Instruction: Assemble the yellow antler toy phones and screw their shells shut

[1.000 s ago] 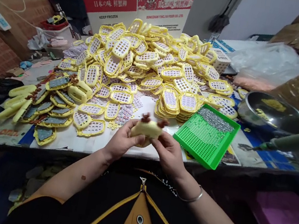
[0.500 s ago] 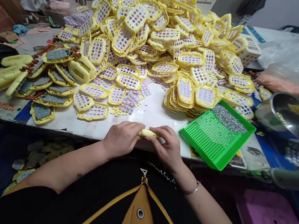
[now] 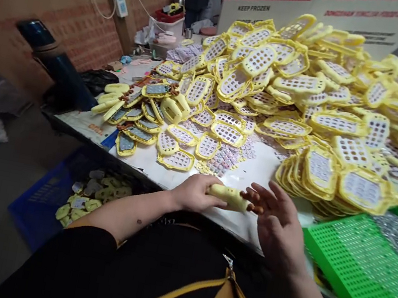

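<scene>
My left hand (image 3: 197,192) is closed around one end of a yellow plastic toy casing (image 3: 231,197), held above the front edge of the table. Brown knobbly bits (image 3: 253,201) stick out from the casing's right end. My right hand (image 3: 280,230) is just right of them, its fingers spread and slightly blurred; whether a fingertip touches the brown bits I cannot tell. Beyond the left hand lie several yellow shells with white button pads (image 3: 178,158) and scattered small printed keys (image 3: 222,159).
A large heap of yellow shells (image 3: 258,61) covers the back of the table, with a neat stack (image 3: 320,173) at right. A green perforated tray (image 3: 354,248) holds small metal screws. Finished-looking casings (image 3: 140,133) pile up at left. Below stands a blue crate (image 3: 31,212) of casings.
The view has swung left. My right hand has come off the casing and opened, while my left hand keeps hold. The casing's brown bits now show.
</scene>
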`<state>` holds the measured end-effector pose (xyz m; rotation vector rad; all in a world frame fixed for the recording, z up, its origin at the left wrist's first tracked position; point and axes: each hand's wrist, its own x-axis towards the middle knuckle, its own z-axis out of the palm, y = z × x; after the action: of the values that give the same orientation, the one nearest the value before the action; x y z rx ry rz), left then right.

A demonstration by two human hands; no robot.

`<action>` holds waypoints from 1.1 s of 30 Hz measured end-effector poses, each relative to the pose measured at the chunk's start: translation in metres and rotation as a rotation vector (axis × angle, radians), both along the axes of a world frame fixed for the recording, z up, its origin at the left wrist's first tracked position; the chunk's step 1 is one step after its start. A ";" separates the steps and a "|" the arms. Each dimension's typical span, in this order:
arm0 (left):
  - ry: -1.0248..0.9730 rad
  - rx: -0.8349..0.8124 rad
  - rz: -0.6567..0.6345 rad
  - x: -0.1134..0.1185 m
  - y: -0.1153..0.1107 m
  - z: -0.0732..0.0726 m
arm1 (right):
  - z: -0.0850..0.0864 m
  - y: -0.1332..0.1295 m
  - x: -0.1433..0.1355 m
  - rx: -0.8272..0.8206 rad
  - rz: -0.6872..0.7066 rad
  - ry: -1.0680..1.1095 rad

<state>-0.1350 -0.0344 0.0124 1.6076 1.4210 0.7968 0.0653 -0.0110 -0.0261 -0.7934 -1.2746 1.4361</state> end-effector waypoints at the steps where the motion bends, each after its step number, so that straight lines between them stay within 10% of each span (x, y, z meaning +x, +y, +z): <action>1: -0.111 -0.042 0.060 -0.010 -0.004 0.000 | -0.001 0.001 -0.002 -0.058 0.021 0.021; 4: -0.252 -0.114 0.047 -0.062 -0.027 0.017 | -0.001 0.001 -0.008 -0.241 0.064 -0.074; 8: 0.160 -0.249 -0.020 -0.160 -0.083 0.068 | 0.002 0.001 -0.016 -0.363 0.138 -0.260; 12: 0.543 -0.192 0.388 -0.209 -0.110 0.096 | 0.005 0.004 -0.026 -0.376 0.189 -0.358; 15: 0.628 0.000 0.571 -0.208 -0.073 0.084 | 0.006 0.004 -0.034 -0.340 0.247 -0.388; 20: 0.712 0.282 0.572 -0.218 0.056 0.059 | 0.009 0.002 -0.039 -0.223 0.328 -0.587; 24: 0.909 0.162 0.499 -0.248 0.136 0.061 | 0.012 0.007 -0.044 -0.141 0.344 -0.617; 28: 0.996 0.081 0.474 -0.257 0.159 0.074 | 0.015 0.018 -0.051 -0.084 0.342 -0.586; 33: 0.993 0.256 0.589 -0.224 0.136 0.088 | 0.019 0.037 -0.061 -0.150 0.383 -0.400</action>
<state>-0.3588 0.1020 0.1000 1.9032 2.6693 0.4887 0.0047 0.0259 -0.0070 -1.0122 -1.7064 1.7512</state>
